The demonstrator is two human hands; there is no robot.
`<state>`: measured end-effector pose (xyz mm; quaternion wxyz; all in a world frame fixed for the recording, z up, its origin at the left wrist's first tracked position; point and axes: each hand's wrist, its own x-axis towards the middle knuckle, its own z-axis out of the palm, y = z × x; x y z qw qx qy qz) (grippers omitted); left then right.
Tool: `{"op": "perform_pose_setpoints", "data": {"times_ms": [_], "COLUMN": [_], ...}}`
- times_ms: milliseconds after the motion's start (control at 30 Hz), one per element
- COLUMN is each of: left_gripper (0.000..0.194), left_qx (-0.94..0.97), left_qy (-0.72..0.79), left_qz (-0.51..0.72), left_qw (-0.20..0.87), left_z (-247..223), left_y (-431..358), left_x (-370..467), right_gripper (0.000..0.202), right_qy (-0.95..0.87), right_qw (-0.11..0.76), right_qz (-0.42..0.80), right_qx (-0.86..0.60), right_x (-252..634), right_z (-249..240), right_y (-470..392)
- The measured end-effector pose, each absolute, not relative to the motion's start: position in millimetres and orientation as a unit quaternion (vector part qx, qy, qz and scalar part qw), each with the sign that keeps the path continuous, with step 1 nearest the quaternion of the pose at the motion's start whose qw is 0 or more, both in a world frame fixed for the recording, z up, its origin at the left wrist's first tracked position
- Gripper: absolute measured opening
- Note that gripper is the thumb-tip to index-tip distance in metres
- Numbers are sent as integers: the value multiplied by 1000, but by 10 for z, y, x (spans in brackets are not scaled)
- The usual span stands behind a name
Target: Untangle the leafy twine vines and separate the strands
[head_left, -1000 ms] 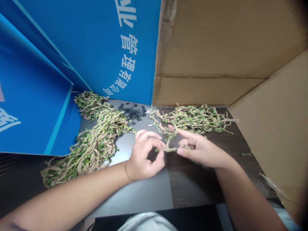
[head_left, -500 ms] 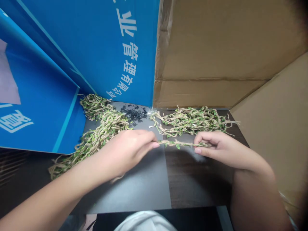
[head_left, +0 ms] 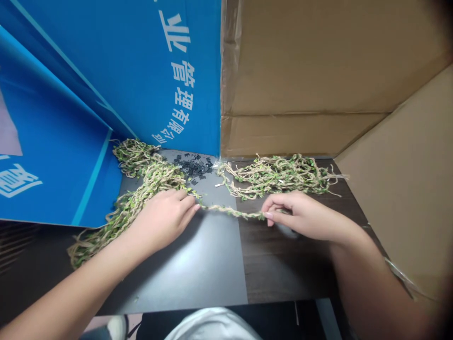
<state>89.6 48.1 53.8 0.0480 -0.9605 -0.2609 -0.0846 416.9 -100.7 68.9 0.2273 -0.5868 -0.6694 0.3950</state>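
Note:
A length of leafy twine, tan with small green leaves, stretches between my two hands just above the table. My left hand pinches its left end, beside a long heap of the same twine on the left. The fingers of my right hand are closed on the right part of the strand. Just behind my right hand lies another pile of leafy twine, with loose ends fanning out to the right. A few white tags show in that pile.
Small black pieces lie scattered at the back of the grey sheet, which covers the left part of the dark wooden table. Blue printed panels stand at the left and back, brown cardboard walls at the back and right.
Both hands have moved left along with the strand, the left one toward the left heap. The strand between them looks longer and sags slightly. The whole view has shifted a little.

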Motion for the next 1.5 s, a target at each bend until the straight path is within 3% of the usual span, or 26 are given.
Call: {"op": "perform_pose_setpoints", "data": {"times_ms": [100, 233, 333, 533, 900, 1000, 1133, 1300, 1500], "left_gripper": [25, 13, 18, 17, 8, 8, 11, 12, 11], "left_qx": [-951, -946, -938, -904, -921, -925, -927, -935, -935], "left_qy": [-263, -198, -172, -192, -113, -109, -122, -118, -139], "left_qz": [-155, -232, -253, -322, -302, -296, -296, -286, -276], "left_qw": [44, -109, -164, -204, -219, -212, -194, -175, -174], "left_z": [604, 653, 475, 71, 73, 78, 85, 67, 48], "left_y": [313, -66, -228, -92, -3, 3, -3, -19, -26], "left_x": [1013, 1319, 1569, 1692, 1629, 1624, 1621, 1623, 1634], "right_gripper": [20, 23, 25, 27, 24, 18, 5, 8, 27], "right_qy": [-656, -634, -612, -600, -638, -685, -776, -829, -847], "right_qw": [245, 290, 337, 370, 348, 346, 341, 294, 222], "right_qz": [421, 438, 467, 463, 451, 372, 156, 79, -32], "right_qx": [-576, -567, -542, -538, -519, -522, -506, -469, -482], "right_x": [4062, 3899, 3807, 3765, 3816, 3803, 3779, 3743, 3629], "right_z": [541, 408, 359, 291, 276, 258, 256, 272, 286], "right_y": [-952, -922, -906, -863, -844, -864, -897, -951, -1012]}}
